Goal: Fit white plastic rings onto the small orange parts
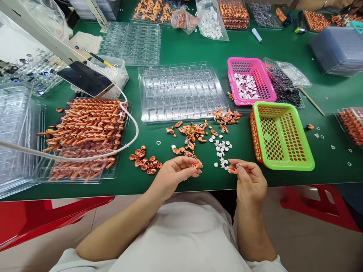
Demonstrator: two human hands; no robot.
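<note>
Your left hand (176, 172) pinches a round orange cup (195, 165); your right hand (249, 181) grips a small orange piece (233, 170) beside flat white discs (222, 149).

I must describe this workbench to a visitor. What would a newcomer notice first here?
First, the bright green basket at the right, with the pink basket of white discs behind it. Next, the clear tray of orange tubes at the left. In front, the left hand pinches a small orange cup, and the right hand holds another small orange part.
</note>
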